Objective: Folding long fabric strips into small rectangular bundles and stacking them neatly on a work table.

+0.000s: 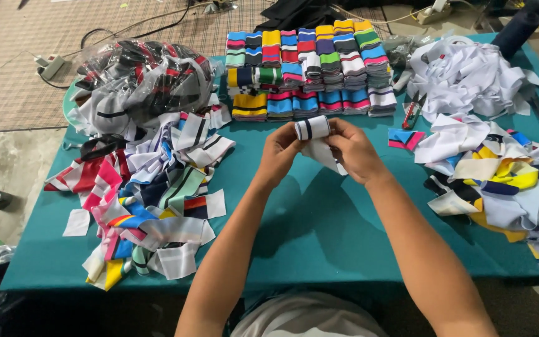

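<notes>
Both hands folding a striped knit cuff over the teal table (319,212).
Left hand (280,154) and right hand (354,150) are pinching the white navy-striped cuff (312,128) (fingers closed tight, keeping the fold), folded stacks (310,68) behind.

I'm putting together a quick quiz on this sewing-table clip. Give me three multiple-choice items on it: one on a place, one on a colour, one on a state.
1. Where do the neat stacks of folded striped bands sit?
A. at the far middle of the table
B. on the floor
C. at the near edge

2. What colour is the table cover?
A. red
B. teal
C. yellow

3. How is the white band with dark stripes held?
A. lying flat, untouched
B. hanging from one hand
C. between both hands above the table

Answers:
1 A, the stacks stand beyond the hands, between the bagged pile and the white scraps.
2 B, bare cloth shows teal all round.
3 C, the left hand and right hand both grip it.
</notes>
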